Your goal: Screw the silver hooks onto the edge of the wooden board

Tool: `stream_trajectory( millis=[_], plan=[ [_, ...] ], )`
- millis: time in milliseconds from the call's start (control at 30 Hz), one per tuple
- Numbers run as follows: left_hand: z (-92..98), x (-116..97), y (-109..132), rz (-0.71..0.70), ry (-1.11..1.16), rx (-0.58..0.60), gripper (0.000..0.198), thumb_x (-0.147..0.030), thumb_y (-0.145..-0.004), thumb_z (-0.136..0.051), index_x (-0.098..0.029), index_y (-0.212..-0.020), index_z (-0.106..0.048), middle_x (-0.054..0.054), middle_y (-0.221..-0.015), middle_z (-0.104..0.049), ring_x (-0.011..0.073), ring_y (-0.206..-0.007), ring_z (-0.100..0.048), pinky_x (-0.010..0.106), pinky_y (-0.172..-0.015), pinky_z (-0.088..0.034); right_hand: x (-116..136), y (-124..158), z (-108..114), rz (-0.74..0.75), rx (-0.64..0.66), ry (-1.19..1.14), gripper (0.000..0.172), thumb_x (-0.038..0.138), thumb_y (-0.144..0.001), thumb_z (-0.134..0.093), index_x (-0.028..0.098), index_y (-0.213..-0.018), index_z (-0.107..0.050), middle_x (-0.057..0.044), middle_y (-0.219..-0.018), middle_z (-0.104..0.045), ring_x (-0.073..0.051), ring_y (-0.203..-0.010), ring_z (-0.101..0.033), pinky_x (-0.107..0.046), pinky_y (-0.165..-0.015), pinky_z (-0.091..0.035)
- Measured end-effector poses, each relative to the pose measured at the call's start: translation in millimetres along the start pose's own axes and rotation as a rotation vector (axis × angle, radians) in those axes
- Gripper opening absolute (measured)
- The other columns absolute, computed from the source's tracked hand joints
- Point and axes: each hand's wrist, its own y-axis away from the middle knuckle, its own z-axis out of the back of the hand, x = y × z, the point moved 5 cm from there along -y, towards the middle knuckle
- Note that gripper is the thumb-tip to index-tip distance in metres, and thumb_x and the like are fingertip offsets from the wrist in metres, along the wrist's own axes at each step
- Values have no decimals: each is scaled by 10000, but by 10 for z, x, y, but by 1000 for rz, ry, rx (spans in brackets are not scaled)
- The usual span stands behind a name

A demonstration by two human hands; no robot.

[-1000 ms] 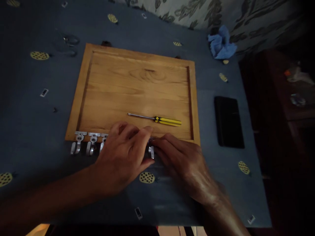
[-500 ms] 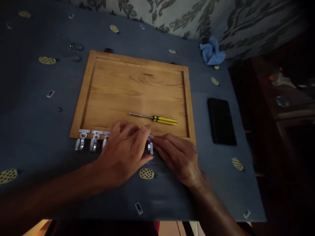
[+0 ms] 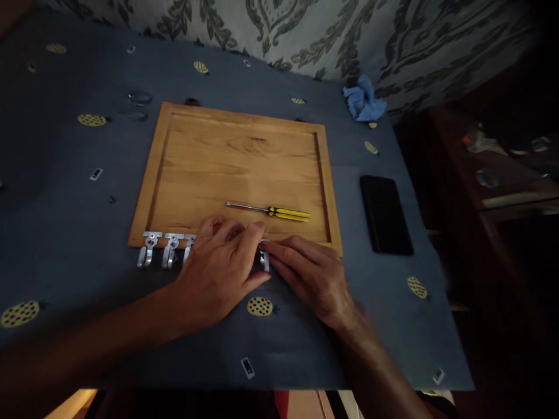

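A shallow wooden panel with a raised frame (image 3: 329, 192) lies on the table. Along its near edge runs a row of silver metal hooks (image 3: 151, 249), fastened by small screws. My left hand (image 3: 218, 270) arches over the middle of that row with curled fingers; what lies under them is hidden. My right hand (image 3: 312, 279) has its fingers pressed together at the rightmost metal hook (image 3: 264, 260), which shows between the two hands. On the panel, just beyond my hands, rests a screwdriver (image 3: 288, 214) with a yellow and black handle.
A black flat case (image 3: 386, 215) lies to the right of the panel. The crumpled blue cloth (image 3: 364, 100) sits at the far right corner, near a patterned wall covering (image 3: 279, 29). A clear, thin item (image 3: 138, 99) is at the far left. The tablecloth (image 3: 174, 361) is blue-grey with pineapple prints.
The view has shifted slightly, so the panel and case appear a little moved. My right fingertips are slightly further over the rightmost hook. My left hand keeps its pose.
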Motion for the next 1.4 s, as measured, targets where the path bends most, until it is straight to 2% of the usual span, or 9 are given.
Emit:
stream_trajectory(
  millis=[300, 533, 600, 667, 733, 967, 1067, 1233, 1400],
  plan=[
    [-1, -6, 2, -8, -4, -25, 571, -328, -783, -839, -150, -1189, -480, 79, -1018, -712, 280, -979, -639, 448, -919, -453, -25, -10, -27, -27, -4, -8, 239, 220, -1051, -493, 190, -1109, -723, -41, -867, -707, -149, -746, -675, -271, -669, -541],
    [9, -6, 6, -17, 26, -38, 544, -301, -788, -835, -130, -1178, -497, 98, -968, -715, 295, -949, -639, 454, -899, -447, -138, -12, 141, -99, 60, -205, 312, 223, -1007, -586, 234, -1318, -602, -39, -990, -703, -164, -839, -698, -279, -743, -587],
    [5, 1, 12, -16, 33, -41, 551, -302, -800, -824, -145, -1204, -482, 92, -987, -720, 293, -957, -640, 460, -906, -448, -258, -30, 227, -139, 0, -126, 303, 200, -990, -598, 227, -1291, -620, -61, -1048, -698, -182, -883, -699, -304, -766, -594],
    [3, 5, 16, -15, 31, -42, 546, -309, -814, -810, -160, -1215, -471, 85, -1014, -724, 289, -958, -641, 465, -908, -452, -385, -52, 276, -161, -61, 90, 282, 215, -993, -575, 203, -1268, -640, -120, -1194, -680, -265, -1070, -672, -415, -885, -581],
    [1, 5, 17, -13, 20, -30, 544, -321, -819, -804, -162, -1215, -468, 90, -1041, -724, 291, -966, -641, 471, -911, -457, -498, -71, 240, -173, -36, 249, 291, 223, -988, -564, 179, -1265, -643, -154, -1282, -655, -334, -1144, -631, -517, -933, -549],
    [-10, 12, 11, 24, 31, 41, 549, -342, -824, -804, -158, -1219, -469, 88, -1051, -727, 305, -1018, -635, 479, -929, -451, -545, -63, 189, -141, 10, 151, 214, 274, -1015, -532, 200, -1128, -699, -98, -941, -703, -263, -880, -655, -414, -764, -547],
    [-12, 21, 11, 31, 36, 49, 556, -342, -814, -815, -152, -1211, -476, 85, -1041, -726, 304, -1019, -636, 472, -922, -452, -418, -66, 363, -212, -171, -68, 134, 324, -982, -620, 239, -1039, -706, -55, -895, -697, -222, -813, -665, -358, -704, -546],
    [-23, 37, 15, 40, 46, 76, 501, -335, -830, -804, -170, -1184, -490, 79, -1058, -716, 282, -1030, -640, 447, -934, -440, -87, -53, 652, -343, -702, -277, 163, 414, -932, -692, 260, -912, -642, -34, -895, -661, -165, -607, -590, -318, -525, -487],
    [-33, 32, 14, 45, 33, 95, 516, -337, -815, -820, -149, -1172, -498, 102, -1079, -711, 290, -1043, -637, 439, -931, -429, 186, -109, 529, -343, -835, -313, 210, 453, -1005, -571, 247, -964, -559, -35, -849, -679, -131, -479, -546, -283, -408, -391]
  ],
)
